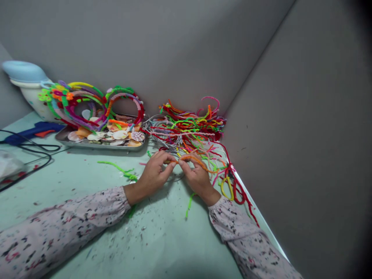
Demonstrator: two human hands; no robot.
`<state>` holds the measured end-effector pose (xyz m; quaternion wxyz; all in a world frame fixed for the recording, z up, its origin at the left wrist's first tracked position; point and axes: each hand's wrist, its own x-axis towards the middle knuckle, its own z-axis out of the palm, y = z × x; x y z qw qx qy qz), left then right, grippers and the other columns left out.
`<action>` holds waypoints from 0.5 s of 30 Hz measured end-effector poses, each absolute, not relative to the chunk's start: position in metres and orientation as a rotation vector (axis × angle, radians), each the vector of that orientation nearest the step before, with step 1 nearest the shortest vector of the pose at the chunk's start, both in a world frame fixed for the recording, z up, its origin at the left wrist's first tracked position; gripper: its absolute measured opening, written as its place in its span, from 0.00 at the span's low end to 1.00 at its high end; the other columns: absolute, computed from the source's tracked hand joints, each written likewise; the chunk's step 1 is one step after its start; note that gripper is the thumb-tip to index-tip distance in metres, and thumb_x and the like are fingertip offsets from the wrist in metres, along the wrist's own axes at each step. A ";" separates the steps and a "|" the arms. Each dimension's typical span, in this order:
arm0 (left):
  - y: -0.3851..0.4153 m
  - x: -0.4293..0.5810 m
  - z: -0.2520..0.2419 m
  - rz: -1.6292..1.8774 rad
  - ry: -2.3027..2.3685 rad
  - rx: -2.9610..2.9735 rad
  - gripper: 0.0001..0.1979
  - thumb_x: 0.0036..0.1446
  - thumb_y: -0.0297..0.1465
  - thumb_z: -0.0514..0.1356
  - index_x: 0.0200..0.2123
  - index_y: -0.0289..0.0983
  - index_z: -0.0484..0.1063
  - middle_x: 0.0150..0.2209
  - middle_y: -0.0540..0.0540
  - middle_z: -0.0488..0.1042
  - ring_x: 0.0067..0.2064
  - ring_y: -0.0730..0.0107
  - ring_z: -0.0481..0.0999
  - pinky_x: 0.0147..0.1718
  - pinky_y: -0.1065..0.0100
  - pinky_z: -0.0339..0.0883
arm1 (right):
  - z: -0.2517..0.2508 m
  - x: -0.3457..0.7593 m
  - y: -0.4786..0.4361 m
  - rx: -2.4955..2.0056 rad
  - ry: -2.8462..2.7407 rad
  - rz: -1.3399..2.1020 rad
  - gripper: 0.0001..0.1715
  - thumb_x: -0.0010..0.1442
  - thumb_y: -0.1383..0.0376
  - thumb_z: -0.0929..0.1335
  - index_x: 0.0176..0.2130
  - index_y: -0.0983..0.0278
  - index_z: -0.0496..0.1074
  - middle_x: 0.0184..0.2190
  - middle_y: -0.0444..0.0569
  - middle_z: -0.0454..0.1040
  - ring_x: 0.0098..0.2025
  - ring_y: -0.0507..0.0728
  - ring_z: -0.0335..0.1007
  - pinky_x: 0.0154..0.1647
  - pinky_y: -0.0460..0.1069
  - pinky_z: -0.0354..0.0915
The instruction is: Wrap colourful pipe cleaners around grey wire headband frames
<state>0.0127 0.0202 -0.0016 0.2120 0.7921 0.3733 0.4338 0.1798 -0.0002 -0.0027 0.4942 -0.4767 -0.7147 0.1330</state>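
Note:
My left hand (153, 175) and my right hand (197, 176) meet over the pale green table (87, 182), fingers pinched on the same orange pipe cleaner (194, 159). The orange strand runs from my left fingertips across my right hand toward the right. Just beyond my hands lies a tangled pile of coloured pipe cleaners (188, 128) in the corner. A loose green pipe cleaner (117, 167) lies left of my left hand, and another green piece (189, 203) sits below my right wrist.
A metal tray (100, 145) holds seashells and wrapped headbands (87, 104). A blue glue gun (31, 131) with black cable (35, 155) lies at the left, beside a white-and-blue container (27, 87). Grey partition walls close the back and right. Red and yellow loops (232, 188) lie near the right edge.

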 end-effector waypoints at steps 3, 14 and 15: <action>0.021 0.012 -0.002 1.197 1.035 2.207 0.04 0.60 0.30 0.56 0.35 0.38 0.70 0.34 0.48 0.72 0.40 0.65 0.69 0.42 0.62 0.61 | -0.005 0.180 0.001 -1.177 -1.703 0.378 0.08 0.63 0.61 0.65 0.35 0.60 0.72 0.35 0.45 0.75 0.42 0.56 0.69 0.49 0.53 0.62; 0.021 0.013 -0.003 1.180 1.029 2.210 0.02 0.58 0.29 0.57 0.34 0.38 0.69 0.33 0.47 0.71 0.39 0.64 0.69 0.41 0.62 0.62 | -0.004 0.180 0.001 -1.205 -1.621 0.611 0.09 0.62 0.60 0.65 0.33 0.61 0.71 0.32 0.44 0.73 0.38 0.54 0.70 0.45 0.50 0.64; 0.021 0.013 -0.003 1.176 1.036 2.214 0.02 0.58 0.29 0.58 0.33 0.37 0.69 0.33 0.47 0.71 0.39 0.64 0.69 0.41 0.62 0.62 | -0.004 0.180 0.001 -1.206 -1.607 0.638 0.09 0.62 0.60 0.65 0.33 0.61 0.71 0.31 0.44 0.73 0.38 0.54 0.69 0.44 0.49 0.65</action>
